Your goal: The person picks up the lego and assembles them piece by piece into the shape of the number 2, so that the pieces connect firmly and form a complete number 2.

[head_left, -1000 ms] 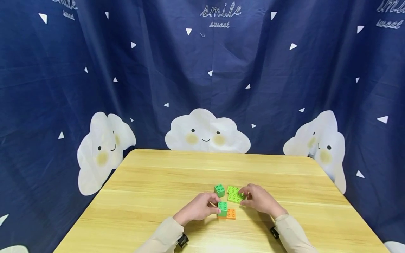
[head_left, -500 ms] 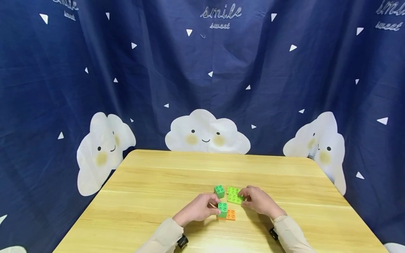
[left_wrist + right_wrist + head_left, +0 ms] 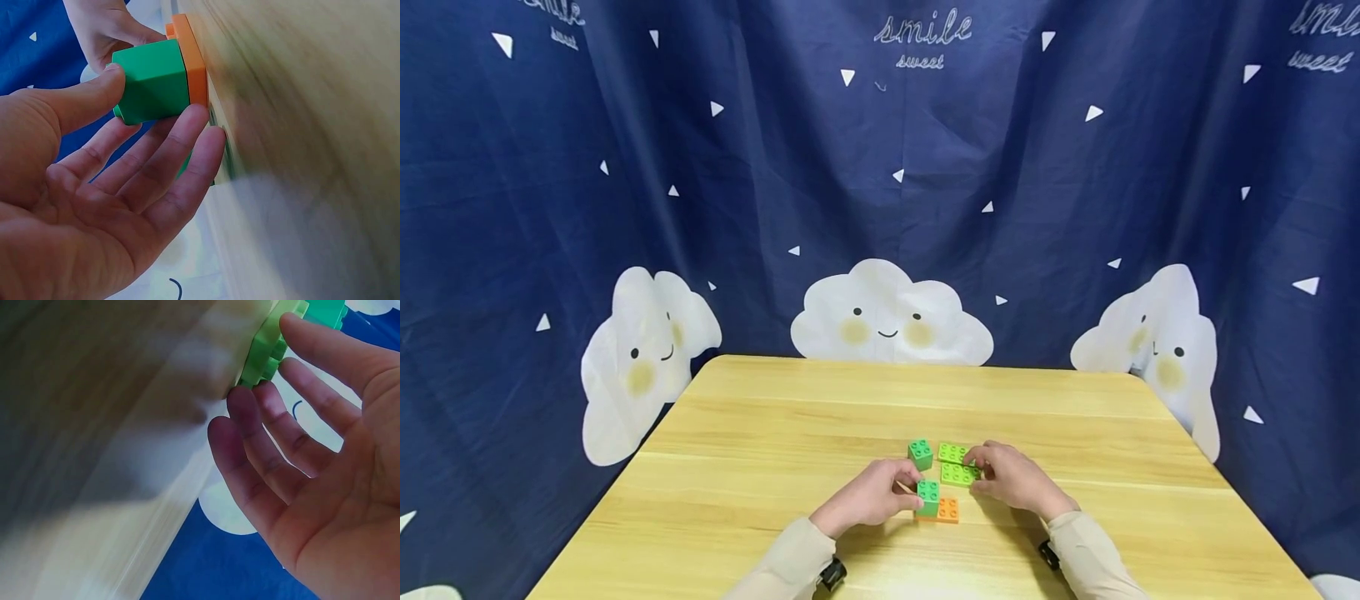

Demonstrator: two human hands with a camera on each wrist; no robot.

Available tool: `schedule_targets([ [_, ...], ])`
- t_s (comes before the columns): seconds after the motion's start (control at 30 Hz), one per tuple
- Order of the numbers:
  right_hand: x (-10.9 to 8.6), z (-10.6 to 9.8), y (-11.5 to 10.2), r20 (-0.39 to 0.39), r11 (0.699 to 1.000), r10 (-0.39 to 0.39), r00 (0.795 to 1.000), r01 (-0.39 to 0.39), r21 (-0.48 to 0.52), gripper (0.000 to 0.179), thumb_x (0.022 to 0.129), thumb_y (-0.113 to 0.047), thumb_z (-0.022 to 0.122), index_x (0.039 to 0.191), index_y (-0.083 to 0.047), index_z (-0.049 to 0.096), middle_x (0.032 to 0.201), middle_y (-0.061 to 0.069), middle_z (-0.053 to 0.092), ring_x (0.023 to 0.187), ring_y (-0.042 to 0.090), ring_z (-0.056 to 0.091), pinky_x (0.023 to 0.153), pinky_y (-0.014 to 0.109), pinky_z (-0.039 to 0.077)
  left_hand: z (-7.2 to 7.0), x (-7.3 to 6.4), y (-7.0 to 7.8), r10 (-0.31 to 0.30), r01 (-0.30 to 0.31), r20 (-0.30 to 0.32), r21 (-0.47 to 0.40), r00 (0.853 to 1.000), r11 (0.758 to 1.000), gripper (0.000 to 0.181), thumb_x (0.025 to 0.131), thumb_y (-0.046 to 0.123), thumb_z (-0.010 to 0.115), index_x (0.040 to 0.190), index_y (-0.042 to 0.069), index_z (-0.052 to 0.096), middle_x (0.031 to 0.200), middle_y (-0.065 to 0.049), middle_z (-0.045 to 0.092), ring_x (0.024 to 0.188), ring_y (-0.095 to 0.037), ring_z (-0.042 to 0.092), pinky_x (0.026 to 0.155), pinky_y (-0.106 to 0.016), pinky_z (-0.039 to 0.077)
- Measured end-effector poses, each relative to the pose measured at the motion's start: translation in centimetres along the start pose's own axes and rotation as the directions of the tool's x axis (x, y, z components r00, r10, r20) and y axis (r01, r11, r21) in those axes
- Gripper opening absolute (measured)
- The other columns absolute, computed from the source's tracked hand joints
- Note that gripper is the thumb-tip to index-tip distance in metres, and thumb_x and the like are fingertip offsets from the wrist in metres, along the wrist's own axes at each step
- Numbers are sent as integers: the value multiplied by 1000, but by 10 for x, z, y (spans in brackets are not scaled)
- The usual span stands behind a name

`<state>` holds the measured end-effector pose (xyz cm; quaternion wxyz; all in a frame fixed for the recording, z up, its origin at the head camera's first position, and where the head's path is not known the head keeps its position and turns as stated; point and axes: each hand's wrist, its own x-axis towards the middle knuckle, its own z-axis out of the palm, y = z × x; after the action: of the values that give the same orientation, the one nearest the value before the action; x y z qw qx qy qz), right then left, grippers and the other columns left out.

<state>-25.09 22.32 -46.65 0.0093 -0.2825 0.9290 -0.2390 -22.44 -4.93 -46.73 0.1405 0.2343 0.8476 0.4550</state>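
Observation:
A green brick (image 3: 928, 493) stands on the left end of a flat orange brick (image 3: 948, 509). My left hand (image 3: 874, 492) pinches that green brick; the thumb (image 3: 106, 87) presses one face in the left wrist view while the fingers reach round the other side. At the right, my right hand (image 3: 1018, 477) pinches the nearer of two flat lime green bricks (image 3: 957, 476) between thumb and fingertips. The farther lime green brick (image 3: 952, 452) lies just behind it, with a thin dark gap between them. Part of each lime brick is hidden by the fingers.
A second green brick (image 3: 920, 453) stands on the wooden table (image 3: 760, 467), left of the lime bricks. Behind the table's far edge hangs a dark blue curtain (image 3: 760, 167) with cloud prints.
The nearer lime green brick has come slightly toward me, and a gap now shows between it and the farther one. My left hand and the green brick stay where they were.

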Motion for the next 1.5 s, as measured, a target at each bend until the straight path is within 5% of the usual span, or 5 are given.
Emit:
schedule_targets([
  [0.93, 0, 3, 1, 12, 999, 27, 1000, -27, 26, 34, 80, -10, 85, 111, -5, 72, 87, -1, 64, 74, 13, 55, 65, 28, 46, 0, -1, 0, -17, 18, 5, -44, 1000, 999, 28, 91, 12, 78, 116, 5, 69, 106, -4, 72, 93, -17, 73, 79, -25, 59],
  [1.5, -3, -8, -7, 13, 997, -15, 1000, 14, 74, 33, 85, -10, 82, 116, -5, 71, 110, 6, 72, 82, 10, 64, 71, 26, 55, -5, -2, 1, 18, -18, -3, 10, 1000, 1000, 42, 95, 33, 73, 127, 6, 67, 116, -3, 70, 91, -7, 68, 80, -25, 56],
])
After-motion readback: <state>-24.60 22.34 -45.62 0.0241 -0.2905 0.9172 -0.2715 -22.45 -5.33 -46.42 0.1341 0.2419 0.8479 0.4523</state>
